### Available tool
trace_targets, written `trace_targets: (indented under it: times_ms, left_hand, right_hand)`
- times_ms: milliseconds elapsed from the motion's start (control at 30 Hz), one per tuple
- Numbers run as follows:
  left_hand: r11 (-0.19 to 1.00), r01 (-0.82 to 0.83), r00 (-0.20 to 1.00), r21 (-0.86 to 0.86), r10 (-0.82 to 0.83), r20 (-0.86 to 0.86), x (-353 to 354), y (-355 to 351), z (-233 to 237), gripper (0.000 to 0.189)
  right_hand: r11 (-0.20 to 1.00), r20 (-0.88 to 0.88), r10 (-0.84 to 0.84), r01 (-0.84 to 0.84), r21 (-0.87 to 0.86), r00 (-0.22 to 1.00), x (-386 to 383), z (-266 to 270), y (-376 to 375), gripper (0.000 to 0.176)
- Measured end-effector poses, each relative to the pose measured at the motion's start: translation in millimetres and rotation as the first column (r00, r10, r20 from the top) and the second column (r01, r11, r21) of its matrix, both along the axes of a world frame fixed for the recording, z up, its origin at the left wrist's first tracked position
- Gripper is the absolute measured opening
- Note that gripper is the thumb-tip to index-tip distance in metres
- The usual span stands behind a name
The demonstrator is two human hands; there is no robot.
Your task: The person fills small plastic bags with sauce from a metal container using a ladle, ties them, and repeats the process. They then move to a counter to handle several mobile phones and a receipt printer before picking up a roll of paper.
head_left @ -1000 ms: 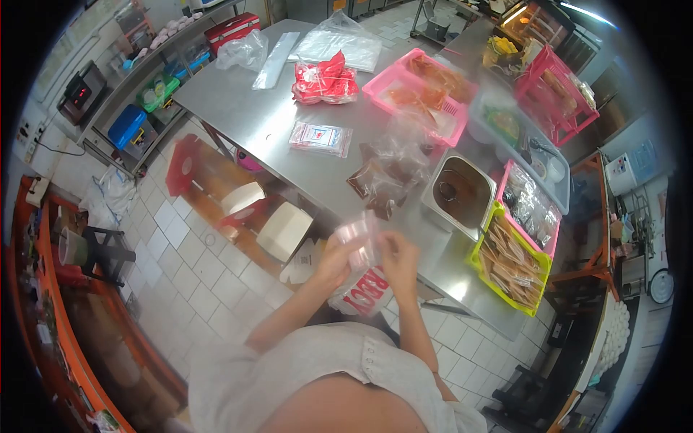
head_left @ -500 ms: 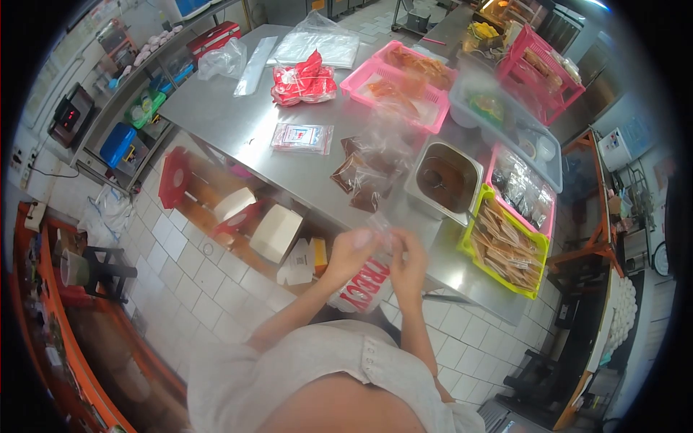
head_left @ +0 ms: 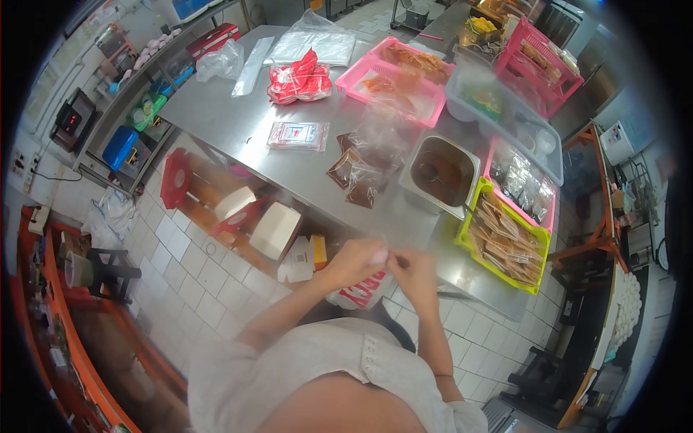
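My left hand (head_left: 359,261) and my right hand (head_left: 411,270) meet in front of my body, just off the near edge of the steel table, fingertips pinched close together. Between them is a small clear plastic bag, mostly hidden by the fingers. Below the hands shows a pale surface with red letters (head_left: 361,294). On the table beyond lie several clear bags of brown sauce (head_left: 361,184). Right of these stands a steel container of brown liquid (head_left: 442,175), a ladle dipping into it.
A lime-green basket (head_left: 535,290) of flat brown packets sits at the table's right. Farther back are a pink tray of food (head_left: 354,88), a red bundle (head_left: 299,81) and a packet of small bags (head_left: 298,136). Open cartons (head_left: 276,229) fill a shelf below the table edge.
Both hands have come slightly down toward my body, and the right hand has shifted a little right. The clear plastic that showed above the fingers is now mostly out of sight.
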State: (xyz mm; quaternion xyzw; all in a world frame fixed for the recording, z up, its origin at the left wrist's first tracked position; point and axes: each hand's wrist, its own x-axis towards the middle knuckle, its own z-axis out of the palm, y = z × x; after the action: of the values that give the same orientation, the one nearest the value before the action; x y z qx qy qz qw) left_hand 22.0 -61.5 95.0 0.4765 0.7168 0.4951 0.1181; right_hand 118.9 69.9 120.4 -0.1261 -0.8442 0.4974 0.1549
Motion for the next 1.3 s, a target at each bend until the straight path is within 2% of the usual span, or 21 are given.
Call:
trace_targets:
  times_ms: [67,100,167,333,367,400,467,567,600,667,800,933,1000,1033,1100,1133,1200,1233,1267,1300]
  left_hand:
    - [0.998,-0.028,0.998,0.048,0.031,-0.056,0.2,5.7,-3.7,0.025]
    - [0.994,-0.051,0.992,0.100,0.062,-0.106,0.1,8.4,-6.9,0.026]
    - [0.994,-0.083,0.985,0.071,0.093,-0.145,-3.0,13.3,-12.6,0.025]
    - [0.992,-0.096,0.978,0.077,0.108,-0.179,3.5,23.3,-23.3,0.021]
    - [0.986,-0.146,0.984,0.077,0.153,-0.096,1.3,25.8,-21.6,0.018]
    - [0.979,-0.194,0.981,0.068,0.195,-0.008,0.5,27.1,-18.8,0.016]
    - [0.981,-0.186,0.983,0.048,0.186,0.007,2.6,30.1,-13.1,0.014]
    - [0.988,-0.151,0.988,0.036,0.150,0.018,5.1,33.6,-5.3,0.013]
    - [0.992,-0.123,0.992,0.036,0.123,0.013,4.9,33.5,-4.2,0.013]
    - [0.996,-0.089,0.996,0.030,0.089,-0.005,6.0,32.7,-5.1,0.013]
    - [0.999,-0.035,0.999,0.022,0.035,-0.020,9.1,34.2,-3.7,0.013]
    - [0.998,-0.004,1.000,0.064,0.005,-0.028,10.4,37.1,3.9,0.024]
    - [0.969,-0.245,0.951,0.027,0.245,-0.188,13.7,35.8,20.0,0.040]
    - [0.970,-0.240,0.952,0.024,0.240,-0.189,12.5,37.8,24.7,0.040]
    - [0.986,-0.139,0.945,-0.089,0.105,-0.310,6.3,42.7,31.2,0.055]
    - [0.987,-0.136,0.946,-0.092,0.101,-0.309,4.1,44.6,26.7,0.055]
    - [0.998,-0.059,0.921,0.037,0.069,-0.382,-2.7,50.6,14.0,0.060]
    - [0.998,-0.054,0.920,0.041,0.065,-0.387,-4.0,51.3,16.3,0.060]
    - [0.994,-0.095,0.937,0.058,0.109,-0.333,-4.0,51.5,19.3,0.062]
    - [0.988,-0.139,0.949,0.071,0.153,-0.274,-3.9,51.5,21.5,0.065]
  right_hand:
    - [0.979,-0.044,-0.104,0.110,0.170,0.994,-1.4,1.9,-5.4,0.009]
    - [0.980,-0.045,-0.105,0.111,0.168,0.993,-3.2,0.0,-6.1,0.009]
    - [0.932,-0.160,-0.190,0.230,0.282,0.969,-8.1,-9.4,-5.5,0.006]
    - [0.921,-0.133,-0.255,0.282,0.269,0.958,-14.2,-25.1,9.7,0.003]
    - [0.927,-0.107,-0.263,0.282,0.248,0.959,-17.1,-21.2,12.5,0.003]
    - [0.926,-0.111,-0.265,0.285,0.247,0.958,-17.8,-16.8,13.3,0.003]
    - [0.801,-0.277,-0.104,0.246,0.546,0.955,-12.4,-5.5,13.4,0.008]
    - [0.742,-0.241,-0.072,0.214,0.636,0.968,-7.4,13.6,20.0,0.011]
    - [0.741,-0.242,-0.075,0.216,0.636,0.967,-5.7,14.5,24.2,0.011]
    - [0.769,-0.067,0.072,-0.012,0.639,0.995,-0.8,15.0,32.8,0.015]
    - [0.778,-0.029,0.068,-0.034,0.628,0.997,3.9,20.5,37.6,0.016]
    - [0.730,0.024,-0.004,-0.013,0.684,1.000,9.1,21.9,36.3,0.030]
    - [0.711,0.047,-0.034,-0.009,0.703,0.998,11.6,26.6,38.2,0.034]
    - [0.721,0.052,-0.042,-0.006,0.693,0.998,13.6,30.1,39.5,0.036]
    - [0.734,0.060,-0.053,-0.002,0.679,0.997,16.1,33.7,41.5,0.038]
    - [0.759,0.036,-0.054,0.018,0.651,0.998,15.8,35.1,43.5,0.032]
    - [0.779,0.004,-0.060,0.045,0.625,0.998,14.4,31.7,54.4,0.027]
    - [0.861,-0.043,-0.014,0.034,0.508,0.999,13.7,22.4,64.9,0.023]
    - [0.925,-0.096,0.025,0.013,0.381,0.995,13.3,15.8,75.0,0.020]
    - [0.924,-0.098,0.021,0.018,0.382,0.995,9.5,15.7,84.2,0.020]
